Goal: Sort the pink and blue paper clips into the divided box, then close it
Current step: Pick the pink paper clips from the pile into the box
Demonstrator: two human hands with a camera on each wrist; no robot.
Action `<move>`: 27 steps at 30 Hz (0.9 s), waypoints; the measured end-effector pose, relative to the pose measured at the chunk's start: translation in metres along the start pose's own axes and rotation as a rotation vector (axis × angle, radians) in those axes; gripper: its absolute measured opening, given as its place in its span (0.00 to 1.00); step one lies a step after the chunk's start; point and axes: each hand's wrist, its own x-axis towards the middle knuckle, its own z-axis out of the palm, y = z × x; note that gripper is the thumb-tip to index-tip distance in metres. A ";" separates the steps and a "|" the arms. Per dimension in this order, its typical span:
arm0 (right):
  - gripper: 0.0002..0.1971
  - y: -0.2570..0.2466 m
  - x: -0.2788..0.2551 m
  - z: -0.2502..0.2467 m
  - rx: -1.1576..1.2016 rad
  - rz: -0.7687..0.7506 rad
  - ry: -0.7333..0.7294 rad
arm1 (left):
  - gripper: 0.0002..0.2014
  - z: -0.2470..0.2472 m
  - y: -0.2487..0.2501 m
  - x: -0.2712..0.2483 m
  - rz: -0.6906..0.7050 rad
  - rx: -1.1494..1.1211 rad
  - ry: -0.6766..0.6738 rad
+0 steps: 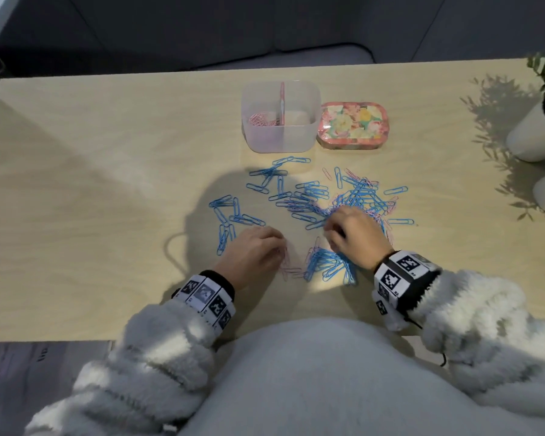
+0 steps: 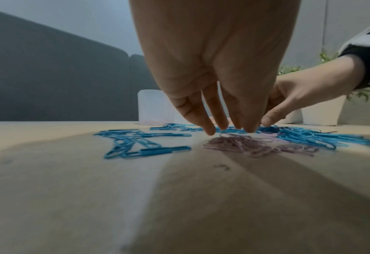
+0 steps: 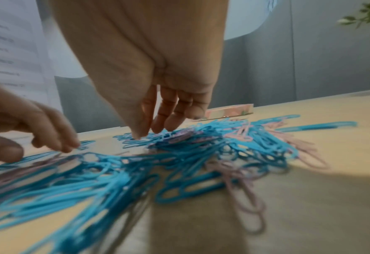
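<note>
Left hand (image 2: pixel 210 68), fingers (image 2: pixel 201 120) straight, has the pink clips (image 2: pixel 245 144) just under its palm; right hand (image 1: pixel 356 234), fingers loose, lies farther off.
</note>
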 end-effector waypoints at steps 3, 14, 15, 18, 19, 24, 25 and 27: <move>0.06 -0.012 -0.011 0.007 0.032 -0.138 -0.089 | 0.21 -0.001 -0.004 -0.014 -0.141 -0.079 0.028; 0.09 -0.009 -0.026 0.001 -0.118 -0.110 -0.086 | 0.33 0.010 0.000 -0.032 -0.338 -0.091 0.033; 0.10 -0.012 -0.023 0.003 -0.134 -0.091 -0.064 | 0.35 0.011 0.003 -0.029 -0.332 -0.067 0.025; 0.08 -0.022 -0.014 0.012 -0.156 -0.074 -0.029 | 0.37 0.019 0.013 -0.014 -0.278 0.051 0.008; 0.07 -0.025 -0.012 0.016 -0.183 -0.104 -0.026 | 0.36 0.020 0.016 -0.008 -0.262 0.066 0.009; 0.06 -0.034 0.000 0.022 -0.337 -0.279 -0.054 | 0.20 0.015 0.019 0.008 -0.229 0.001 -0.058; 0.04 -0.030 0.001 0.022 -0.312 -0.291 -0.052 | 0.19 0.013 0.015 0.007 -0.219 -0.022 -0.066; 0.03 -0.021 -0.002 0.018 -0.188 -0.236 -0.057 | 0.21 0.007 0.006 -0.003 -0.239 -0.079 -0.042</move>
